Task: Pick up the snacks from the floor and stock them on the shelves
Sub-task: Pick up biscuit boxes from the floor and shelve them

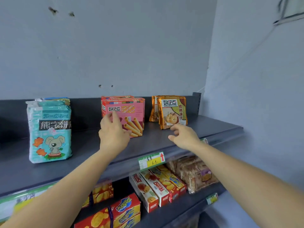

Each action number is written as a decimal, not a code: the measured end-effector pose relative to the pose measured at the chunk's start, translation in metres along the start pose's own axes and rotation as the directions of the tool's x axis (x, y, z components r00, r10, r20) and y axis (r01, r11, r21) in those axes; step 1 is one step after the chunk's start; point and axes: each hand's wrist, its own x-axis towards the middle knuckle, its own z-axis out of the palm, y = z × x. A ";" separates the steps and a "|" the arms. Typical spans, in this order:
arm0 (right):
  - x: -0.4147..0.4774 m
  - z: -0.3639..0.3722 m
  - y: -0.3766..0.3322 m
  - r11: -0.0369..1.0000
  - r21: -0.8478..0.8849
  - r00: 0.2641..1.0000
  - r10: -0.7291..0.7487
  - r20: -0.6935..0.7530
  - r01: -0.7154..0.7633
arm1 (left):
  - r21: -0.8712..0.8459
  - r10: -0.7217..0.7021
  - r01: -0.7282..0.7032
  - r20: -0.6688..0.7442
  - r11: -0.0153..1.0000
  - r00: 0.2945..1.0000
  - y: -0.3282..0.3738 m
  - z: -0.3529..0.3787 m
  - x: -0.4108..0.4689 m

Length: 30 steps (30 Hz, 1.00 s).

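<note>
On the dark top shelf [148, 143] stand three groups of snacks. Teal bear-biscuit bags [50, 130] are at the left, pink egg-roll boxes [130, 112] in the middle, and gold walnut-cookie bags [172, 111] at the right. My left hand [113, 134] reaches up in front of the front pink box, fingers relaxed and touching or nearly touching its face. My right hand [184, 137] hovers just below the front gold bag with loosely spread fingers and holds nothing.
A green and yellow price tag [152, 160] hangs on the top shelf's front edge. The shelf below holds red and yellow biscuit boxes [156, 188], a clear bag of pastries [192, 171] and orange boxes [115, 211]. Grey walls close in behind and at the right.
</note>
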 end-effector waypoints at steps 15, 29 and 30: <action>-0.236 -0.086 0.117 0.832 -0.392 0.919 0.356 -0.168 -0.393 | -0.106 0.608 -0.633 0.435 0.767 0.665 0.126 0.051 -0.157; -0.569 -0.184 0.189 0.492 -0.511 0.679 0.677 -0.284 -0.705 | -0.432 0.827 -0.775 0.524 0.462 0.201 0.274 0.049 -0.420; -0.593 -0.189 0.190 0.473 -0.504 0.657 0.697 -0.288 -0.723 | -0.458 0.841 -0.773 0.513 0.438 0.172 0.282 0.046 -0.441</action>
